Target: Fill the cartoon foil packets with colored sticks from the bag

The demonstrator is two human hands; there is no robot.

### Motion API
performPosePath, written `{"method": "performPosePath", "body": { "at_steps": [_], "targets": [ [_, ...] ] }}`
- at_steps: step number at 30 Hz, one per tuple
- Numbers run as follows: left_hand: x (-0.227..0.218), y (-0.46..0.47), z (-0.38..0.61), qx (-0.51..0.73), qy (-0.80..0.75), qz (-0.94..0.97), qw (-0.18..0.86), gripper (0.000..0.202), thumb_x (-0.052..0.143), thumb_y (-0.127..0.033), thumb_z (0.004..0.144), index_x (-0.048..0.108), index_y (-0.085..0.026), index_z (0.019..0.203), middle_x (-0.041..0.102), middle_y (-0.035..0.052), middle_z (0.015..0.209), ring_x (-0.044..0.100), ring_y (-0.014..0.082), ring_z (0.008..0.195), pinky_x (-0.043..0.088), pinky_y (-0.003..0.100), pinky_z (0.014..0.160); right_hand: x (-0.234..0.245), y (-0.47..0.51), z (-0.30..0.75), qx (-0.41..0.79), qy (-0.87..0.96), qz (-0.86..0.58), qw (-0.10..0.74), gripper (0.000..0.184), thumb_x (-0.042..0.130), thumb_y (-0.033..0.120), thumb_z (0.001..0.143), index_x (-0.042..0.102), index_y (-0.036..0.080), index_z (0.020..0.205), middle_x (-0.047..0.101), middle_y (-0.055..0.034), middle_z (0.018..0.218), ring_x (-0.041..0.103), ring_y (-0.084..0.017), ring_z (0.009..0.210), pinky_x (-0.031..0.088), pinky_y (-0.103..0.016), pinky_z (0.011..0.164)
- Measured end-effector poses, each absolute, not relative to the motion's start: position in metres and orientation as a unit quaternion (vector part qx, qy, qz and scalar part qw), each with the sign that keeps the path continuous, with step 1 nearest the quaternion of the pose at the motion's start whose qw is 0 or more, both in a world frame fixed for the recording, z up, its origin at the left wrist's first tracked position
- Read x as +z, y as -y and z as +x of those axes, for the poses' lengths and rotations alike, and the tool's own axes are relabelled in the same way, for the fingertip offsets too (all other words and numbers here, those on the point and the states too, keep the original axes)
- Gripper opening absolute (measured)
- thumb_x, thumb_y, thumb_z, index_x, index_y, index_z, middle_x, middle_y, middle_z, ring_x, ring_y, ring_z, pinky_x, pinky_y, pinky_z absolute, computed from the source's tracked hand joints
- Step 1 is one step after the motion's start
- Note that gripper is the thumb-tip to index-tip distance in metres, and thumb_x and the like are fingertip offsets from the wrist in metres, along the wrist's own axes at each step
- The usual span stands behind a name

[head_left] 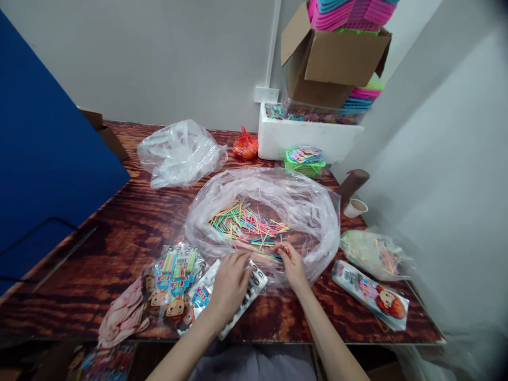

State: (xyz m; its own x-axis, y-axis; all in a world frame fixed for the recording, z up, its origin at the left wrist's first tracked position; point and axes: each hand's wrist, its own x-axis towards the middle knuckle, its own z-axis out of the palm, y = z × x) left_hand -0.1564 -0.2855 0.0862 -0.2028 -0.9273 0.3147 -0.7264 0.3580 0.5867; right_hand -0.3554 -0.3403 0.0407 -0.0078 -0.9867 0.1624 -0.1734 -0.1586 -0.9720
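Many thin coloured sticks (254, 225) lie loose inside a large clear plastic bag (317, 211) that is spread wide at its mouth. My right hand (292, 264) is at the near edge of the bag, thumb and fingers pinched, with small coloured ends showing between them. My left hand (232, 283) rests over the printed plastic pouches (254, 286), its fingers curled towards the sticks; what they grip is hidden. To the left lie filled pouches of sticks (178, 270) with cartoon figures. A longer cartoon-printed pouch (371, 296) lies at the right.
A crumpled clear bag (180, 153), a red bag of round fruit (245, 145) and a green basket (305, 161) stand at the back. Behind them are a foam box (301, 137) and a carton (341, 58). A paper cup (355, 208) is right; pink cloth (125, 315) left.
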Motion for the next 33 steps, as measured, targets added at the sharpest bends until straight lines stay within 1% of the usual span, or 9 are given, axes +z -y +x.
{"method": "performPosePath", "body": {
  "at_steps": [2, 4, 8, 12, 16, 22, 24, 30, 33],
  "targets": [
    [0.084, 0.268, -0.133, -0.122, 0.737, 0.591, 0.305, 0.021, 0.045, -0.025, 0.095, 0.061, -0.02, 0.109, 0.063, 0.0108, 0.109, 0.057, 0.0271, 0.103, 0.047, 0.047, 0.09, 0.047, 0.337, -0.351, -0.514, -0.498, -0.568, 0.406, 0.018, 0.05, 0.034, 0.089, 0.063, 0.022, 0.084, 0.066, -0.0018, 0.084, 0.06, -0.019, 0.085, 0.044, -0.029, 0.082],
    [0.079, 0.252, -0.117, -0.093, 0.715, 0.626, 0.295, 0.018, 0.048, -0.025, 0.094, 0.06, -0.02, 0.106, 0.061, 0.0104, 0.108, 0.056, 0.0275, 0.102, 0.047, 0.045, 0.088, 0.052, 0.333, -0.344, -0.523, -0.486, -0.565, 0.413, 0.017, 0.051, 0.033, 0.09, 0.063, 0.021, 0.084, 0.067, -0.0023, 0.086, 0.06, -0.019, 0.086, 0.043, -0.029, 0.083],
    [0.07, 0.234, -0.103, -0.054, 0.683, 0.672, 0.28, 0.021, 0.053, -0.03, 0.092, 0.058, -0.019, 0.109, 0.058, 0.0106, 0.111, 0.054, 0.0287, 0.105, 0.046, 0.045, 0.09, 0.055, 0.324, -0.328, -0.521, -0.466, -0.558, 0.448, 0.015, 0.053, 0.032, 0.089, 0.064, 0.021, 0.087, 0.067, -0.0033, 0.088, 0.061, -0.019, 0.088, 0.044, -0.031, 0.085],
    [0.068, 0.233, -0.1, -0.014, 0.675, 0.695, 0.247, 0.033, 0.059, -0.033, 0.089, 0.055, -0.019, 0.119, 0.056, 0.0131, 0.12, 0.051, 0.0313, 0.11, 0.042, 0.046, 0.093, 0.055, 0.318, -0.316, -0.512, -0.461, -0.544, 0.479, 0.015, 0.055, 0.033, 0.088, 0.063, 0.021, 0.088, 0.067, -0.0029, 0.086, 0.062, -0.019, 0.087, 0.046, -0.032, 0.084],
    [0.07, 0.243, -0.096, -0.012, 0.668, 0.726, 0.165, 0.044, 0.067, -0.033, 0.082, 0.054, -0.018, 0.121, 0.058, 0.0119, 0.109, 0.052, 0.0318, 0.104, 0.042, 0.044, 0.088, 0.055, 0.315, -0.311, -0.511, -0.466, -0.536, 0.483, 0.015, 0.056, 0.035, 0.087, 0.062, 0.022, 0.088, 0.067, -0.0022, 0.086, 0.063, -0.019, 0.086, 0.047, -0.032, 0.084],
    [0.065, 0.26, -0.087, -0.025, 0.664, 0.736, 0.127, 0.01, 0.062, -0.026, 0.083, 0.059, -0.019, 0.09, 0.058, 0.0086, 0.097, 0.054, 0.0284, 0.097, 0.041, 0.041, 0.084, 0.054, 0.315, -0.31, -0.513, -0.47, -0.535, 0.478, 0.015, 0.056, 0.035, 0.088, 0.063, 0.022, 0.089, 0.067, -0.0023, 0.086, 0.064, -0.019, 0.087, 0.047, -0.033, 0.086],
    [0.062, 0.262, -0.084, -0.036, 0.676, 0.724, 0.132, 0.003, 0.058, -0.023, 0.085, 0.058, -0.021, 0.083, 0.058, 0.0073, 0.092, 0.055, 0.0267, 0.093, 0.041, 0.039, 0.081, 0.053, 0.315, -0.312, -0.519, -0.476, -0.527, 0.476, 0.016, 0.057, 0.036, 0.087, 0.063, 0.022, 0.089, 0.067, -0.0026, 0.085, 0.064, -0.02, 0.086, 0.048, -0.034, 0.085],
    [0.052, 0.264, -0.075, -0.066, 0.68, 0.683, 0.26, 0.008, 0.051, -0.019, 0.088, 0.058, -0.02, 0.086, 0.06, 0.0068, 0.087, 0.057, 0.024, 0.086, 0.044, 0.035, 0.077, 0.049, 0.315, -0.321, -0.538, -0.484, -0.502, 0.474, 0.017, 0.058, 0.038, 0.086, 0.062, 0.021, 0.09, 0.068, -0.0033, 0.085, 0.065, -0.02, 0.085, 0.049, -0.035, 0.087],
    [0.052, 0.267, -0.072, -0.071, 0.672, 0.672, 0.304, 0.014, 0.047, -0.02, 0.09, 0.058, -0.019, 0.081, 0.062, 0.0068, 0.08, 0.059, 0.0234, 0.08, 0.044, 0.034, 0.074, 0.049, 0.315, -0.322, -0.537, -0.49, -0.499, 0.472, 0.017, 0.059, 0.038, 0.085, 0.062, 0.021, 0.089, 0.069, -0.004, 0.085, 0.065, -0.02, 0.085, 0.049, -0.035, 0.086]
  ]
}}
